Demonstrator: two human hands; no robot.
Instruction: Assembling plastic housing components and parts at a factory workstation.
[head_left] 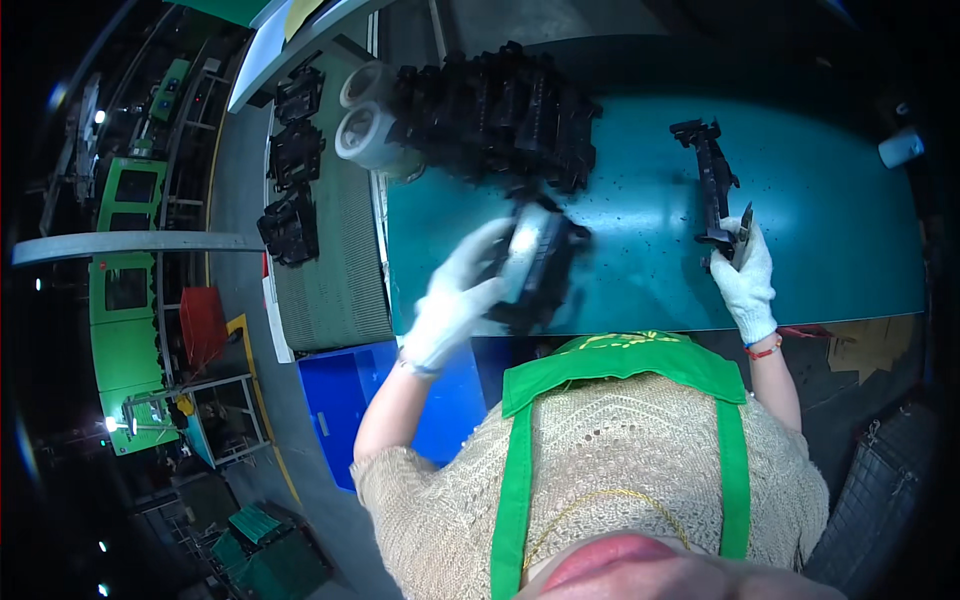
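My left hand (455, 300), in a white glove, is closed on the side of a black molded plastic part (550, 265) above the green tabletop. That part is blurred, and light glares off one face. My right hand (745, 285), gloved too, has a slim dark pointed tool (746, 222) sticking up from its fingers. Against the same fingers stands a long, narrow black plastic piece (712, 180); whether they grip it as well I cannot tell. A heap of similar black molded parts (490, 110) lies beyond my left hand.
The teal-green table (640, 270) carries dark specks. Rolls of clear tape (365, 130) stand beside the heap. Left of the table, a ribbed conveyor belt (345, 290) bears more black parts (295, 155). A blue bin (345, 385) sits below the near left edge; a whitish cylinder (901, 149) is far right.
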